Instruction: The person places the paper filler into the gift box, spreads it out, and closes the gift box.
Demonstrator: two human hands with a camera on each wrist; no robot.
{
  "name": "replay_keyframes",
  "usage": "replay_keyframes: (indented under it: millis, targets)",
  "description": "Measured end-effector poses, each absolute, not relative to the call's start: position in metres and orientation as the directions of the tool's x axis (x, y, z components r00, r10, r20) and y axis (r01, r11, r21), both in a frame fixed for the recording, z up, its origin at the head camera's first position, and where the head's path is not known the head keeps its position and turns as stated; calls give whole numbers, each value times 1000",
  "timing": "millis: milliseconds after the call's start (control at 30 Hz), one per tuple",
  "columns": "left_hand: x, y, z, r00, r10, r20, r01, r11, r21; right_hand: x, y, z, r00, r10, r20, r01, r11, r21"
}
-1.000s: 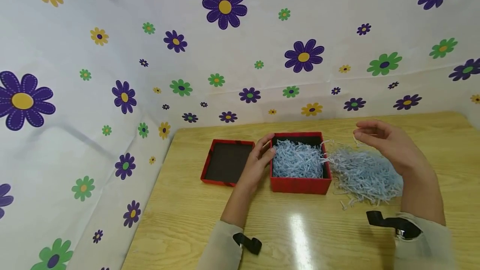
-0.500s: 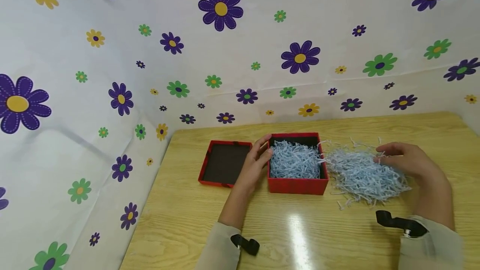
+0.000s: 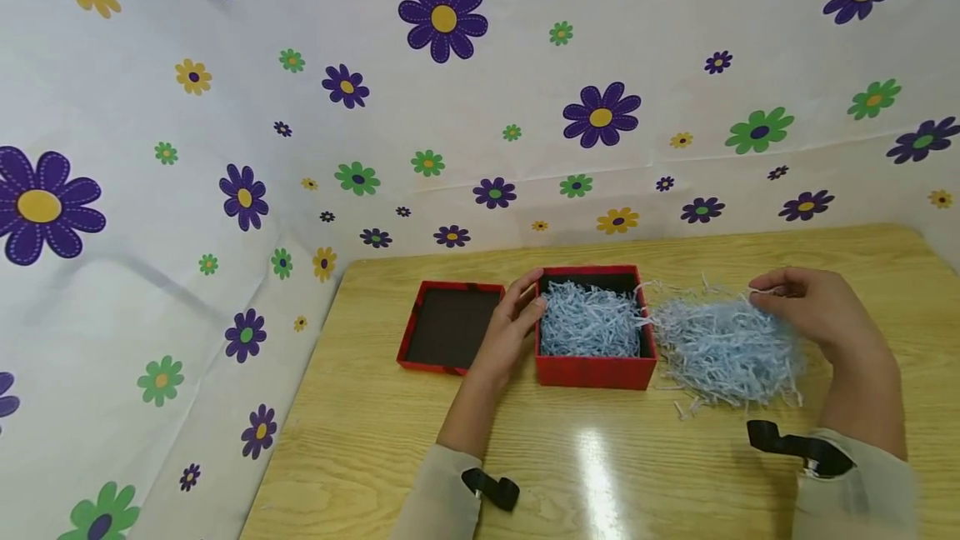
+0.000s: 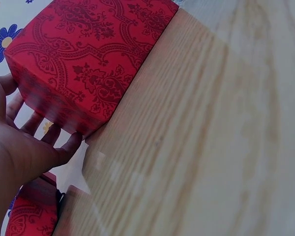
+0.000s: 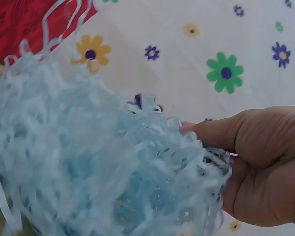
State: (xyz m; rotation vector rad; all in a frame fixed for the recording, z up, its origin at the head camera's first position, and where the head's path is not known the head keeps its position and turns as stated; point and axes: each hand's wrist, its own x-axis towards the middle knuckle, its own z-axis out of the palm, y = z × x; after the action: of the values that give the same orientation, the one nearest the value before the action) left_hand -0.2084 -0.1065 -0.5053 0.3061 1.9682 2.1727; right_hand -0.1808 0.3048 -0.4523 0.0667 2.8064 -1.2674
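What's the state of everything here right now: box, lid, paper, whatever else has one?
Red patterned gift box: open, partly filled
Red box lid: off, inner side up, left of the box
Blue shredded paper in the box: heaped, strands over the right rim
Blue shredded paper pile: loose, tangled
Left-hand grip: touching the box's left wall
Right-hand grip: pinching pile shreds
Flowered backdrop: creased

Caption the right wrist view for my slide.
Right-hand grip on pale blue paper shreds, red box at upper left.
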Motion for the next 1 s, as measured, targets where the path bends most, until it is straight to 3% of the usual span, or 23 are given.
replay_keyframes:
  millis: [667,1000]
  targets:
    - [-210,-103,-505,-957,286,39,20,-68,998,-163,247,-377,-937,273,220,-48,520,-853]
    - [-210,-106,-507,-959,281,41,21,-76,997,-171,226,-327,-867,323,381,-231,416,-879]
